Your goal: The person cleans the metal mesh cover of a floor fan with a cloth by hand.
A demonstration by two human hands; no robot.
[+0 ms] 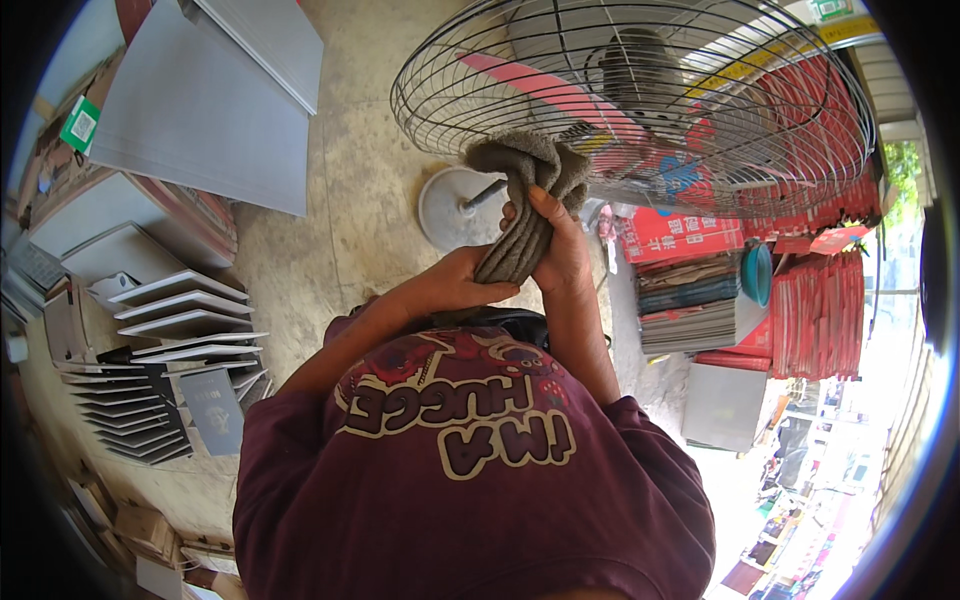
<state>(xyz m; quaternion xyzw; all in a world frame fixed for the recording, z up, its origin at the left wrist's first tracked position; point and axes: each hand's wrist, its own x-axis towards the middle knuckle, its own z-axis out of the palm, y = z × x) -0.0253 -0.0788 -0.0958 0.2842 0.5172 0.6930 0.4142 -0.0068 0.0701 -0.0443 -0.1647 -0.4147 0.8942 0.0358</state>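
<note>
A damp-looking grey-brown cloth [525,235] is bunched lengthwise between my two hands, its loose frayed end spreading out at the top. My left hand [468,278] grips the lower end, with the thumb along its underside. Higher up, my right hand [562,245] wraps round the cloth with its thumb pressed on top. Just beyond the cloth stands a large pedestal fan [640,110] with a black wire cage and red blades. The top of the cloth overlaps the cage's near rim; I cannot tell whether they touch. The fan's round grey base [440,210] is on the floor behind my hands.
Large grey panels [210,110] lean at the far left. Below them, thin grey-white tiles or boards stand in a display rack [190,310]. Red cartons [815,315] are stacked on the right, with a teal bowl [757,275] beside them. The concrete floor [300,250] is stained.
</note>
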